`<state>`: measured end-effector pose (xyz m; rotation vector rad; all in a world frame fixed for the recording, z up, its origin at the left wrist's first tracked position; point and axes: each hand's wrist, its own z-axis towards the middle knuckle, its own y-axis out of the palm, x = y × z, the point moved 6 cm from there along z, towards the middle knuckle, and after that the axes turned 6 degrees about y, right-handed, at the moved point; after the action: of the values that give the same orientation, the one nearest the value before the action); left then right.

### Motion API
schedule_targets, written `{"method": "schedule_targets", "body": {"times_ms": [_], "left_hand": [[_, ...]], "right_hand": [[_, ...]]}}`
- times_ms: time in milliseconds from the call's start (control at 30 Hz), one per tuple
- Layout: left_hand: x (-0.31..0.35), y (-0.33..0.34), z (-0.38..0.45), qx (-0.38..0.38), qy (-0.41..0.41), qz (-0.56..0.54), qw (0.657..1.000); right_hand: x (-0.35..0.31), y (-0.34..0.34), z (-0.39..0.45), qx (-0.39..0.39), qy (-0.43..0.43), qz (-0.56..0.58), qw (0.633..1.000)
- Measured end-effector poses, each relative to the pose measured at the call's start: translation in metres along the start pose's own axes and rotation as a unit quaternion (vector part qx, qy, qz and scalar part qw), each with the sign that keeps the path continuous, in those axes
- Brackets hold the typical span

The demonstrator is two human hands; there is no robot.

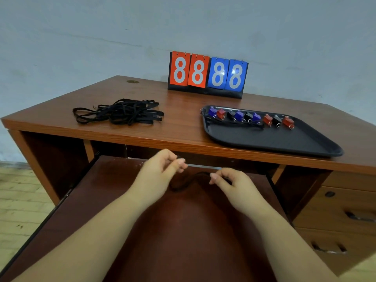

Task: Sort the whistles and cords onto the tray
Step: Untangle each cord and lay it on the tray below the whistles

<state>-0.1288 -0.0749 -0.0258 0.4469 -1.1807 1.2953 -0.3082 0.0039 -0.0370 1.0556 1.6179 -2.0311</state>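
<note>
1. Left hand (160, 169) and right hand (232, 184): each grip pinching one end of a black cord (189, 183), near the tabletop (183, 127) edge.
2. Whistles (250, 117) lined along the tray's (274, 141) far side, right.
3. Cord pile (120, 111) left.

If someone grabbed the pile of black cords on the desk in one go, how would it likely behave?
The pile of black cords would probably come up as one floppy, snagging clump: its thin flat loops cross over each other. It is likely light, and loose loops may trail. The cord sagging between the left hand and right hand suggests the same limpness.
</note>
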Motion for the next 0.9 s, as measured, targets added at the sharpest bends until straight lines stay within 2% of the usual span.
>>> {"method": "schedule_targets", "body": {"times_ms": [133, 367, 433, 533, 667, 833, 900], "left_hand": [[0.007, 0.019, -0.011, -0.059, 0.051, 0.095, 0.992], [0.004, 0.022, -0.009, -0.097, 0.046, 0.096, 0.99], [0.002, 0.018, -0.007, -0.085, 0.046, 0.108, 0.989], [-0.005, -0.001, 0.0, -0.022, 0.024, 0.115, 0.993], [-0.02, -0.025, 0.007, 0.039, -0.03, 0.14, 0.989], [-0.031, -0.025, 0.008, 0.035, -0.071, 0.16, 0.984], [-0.032, -0.02, 0.007, 0.018, -0.073, 0.17, 0.983]], "right_hand": [[-0.023, 0.015, -0.008, -0.02, -0.063, 0.011, 0.998], [-0.031, 0.021, -0.013, -0.04, -0.084, 0.003, 0.996], [-0.028, 0.021, -0.012, -0.052, -0.077, -0.018, 0.995], [-0.015, 0.016, -0.007, -0.057, -0.041, -0.056, 0.996], [0.007, 0.005, 0.002, -0.027, 0.016, -0.043, 0.999], [0.017, 0.0, 0.006, 0.013, 0.049, -0.026, 0.998], [0.019, -0.005, 0.007, 0.045, 0.055, 0.015, 0.997]]}}
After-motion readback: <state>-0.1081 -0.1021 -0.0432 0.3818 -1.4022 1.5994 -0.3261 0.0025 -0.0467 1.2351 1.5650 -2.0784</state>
